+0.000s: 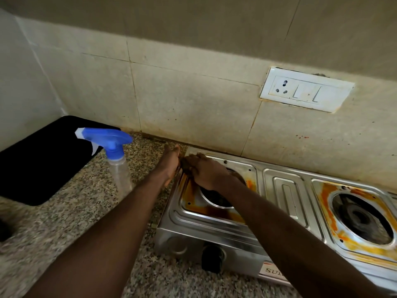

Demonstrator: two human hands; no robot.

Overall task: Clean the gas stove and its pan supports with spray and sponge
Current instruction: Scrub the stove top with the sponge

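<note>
A steel two-burner gas stove (287,190) sits on the counter against the wall, with no pan supports on it. Orange-brown grime rings the left burner opening (214,198) and the right burner (363,218). My right hand (206,171) is curled over a dark sponge (186,166) and presses it on the stove's back left corner; the hand hides most of the sponge. My left hand (169,162) lies with straight fingers against the stove's left edge. A clear spray bottle (117,160) with a blue trigger head stands upright on the counter left of my left arm.
A black flat slab (43,160) covers the counter's far left corner. The speckled granite counter (75,222) runs in front of it. A black knob (212,258) sticks out of the stove's front. A white socket plate (306,89) is on the tiled wall.
</note>
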